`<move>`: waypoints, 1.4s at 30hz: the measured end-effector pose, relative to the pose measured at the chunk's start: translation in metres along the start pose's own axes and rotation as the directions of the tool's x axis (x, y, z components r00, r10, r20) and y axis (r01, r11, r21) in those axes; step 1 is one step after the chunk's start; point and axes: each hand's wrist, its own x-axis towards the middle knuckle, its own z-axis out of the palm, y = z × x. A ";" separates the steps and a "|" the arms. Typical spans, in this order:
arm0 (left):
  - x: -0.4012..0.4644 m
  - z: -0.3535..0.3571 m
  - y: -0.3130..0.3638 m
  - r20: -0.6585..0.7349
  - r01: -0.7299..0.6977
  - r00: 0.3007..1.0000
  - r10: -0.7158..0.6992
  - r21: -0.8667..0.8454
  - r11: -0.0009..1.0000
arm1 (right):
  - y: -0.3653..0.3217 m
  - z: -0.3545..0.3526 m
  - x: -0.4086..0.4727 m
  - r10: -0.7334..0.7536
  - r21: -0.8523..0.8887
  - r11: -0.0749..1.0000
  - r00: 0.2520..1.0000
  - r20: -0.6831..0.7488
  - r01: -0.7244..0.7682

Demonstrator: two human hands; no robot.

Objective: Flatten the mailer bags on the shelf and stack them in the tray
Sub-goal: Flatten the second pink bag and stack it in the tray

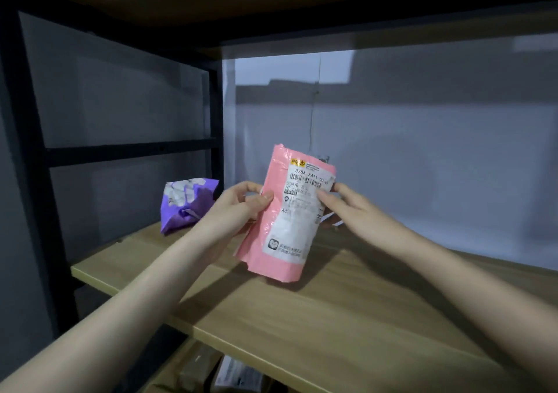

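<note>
Fingers (pixel 265 196) of both hands pinching the upright pink mailer bag (pixel 287 220) between them, seemingly above the shelf (pixel 332 317).

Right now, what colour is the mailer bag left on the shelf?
Purple with white patches, seen in the head view: the crumpled mailer bag.

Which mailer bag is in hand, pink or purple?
The pink mailer bag, upright, held between the left hand and right hand. The purple mailer bag lies crumpled, untouched, on the shelf.

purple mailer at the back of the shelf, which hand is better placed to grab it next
Left. The left hand is nearer the purple mailer, on that side of the pink mailer; the right hand would have to cross over.
</note>
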 end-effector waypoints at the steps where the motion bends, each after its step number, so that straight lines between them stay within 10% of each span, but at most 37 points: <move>1: 0.001 0.010 -0.002 0.038 0.013 0.999 -0.013 -0.004 1.000 | 0.000 -0.004 -0.004 -0.001 0.077 0.997 1.000 -0.015 0.002; 15: 0.007 0.101 -0.003 0.462 0.043 0.865 -0.197 0.323 0.945 | 0.023 -0.080 -0.057 0.335 0.391 0.892 0.914 -0.230 -0.228; 23: 0.032 0.138 -0.026 0.648 -0.320 0.761 -0.021 0.404 0.857 | 0.047 -0.114 -0.110 0.517 -0.082 0.838 0.834 -0.192 -0.539; 28: 0.032 0.162 -0.027 0.590 -0.519 0.802 0.091 0.613 0.596 | 0.060 -0.107 -0.126 0.232 -0.557 0.769 0.949 -0.213 -0.314; 32: 0.016 0.162 -0.008 0.443 -0.456 0.876 0.191 0.630 0.629 | 0.059 -0.088 -0.132 0.109 -0.615 0.778 0.992 -0.069 -0.128; 38: -0.021 0.160 -0.018 0.725 -0.571 0.687 -0.041 0.574 0.587 | 0.062 -0.067 -0.132 0.166 -0.560 0.822 0.984 0.069 -0.100; 42: -0.019 0.160 -0.036 0.717 -0.557 0.686 -0.119 0.624 0.549 | 0.067 -0.063 -0.133 0.275 -0.617 0.771 0.956 0.098 -0.158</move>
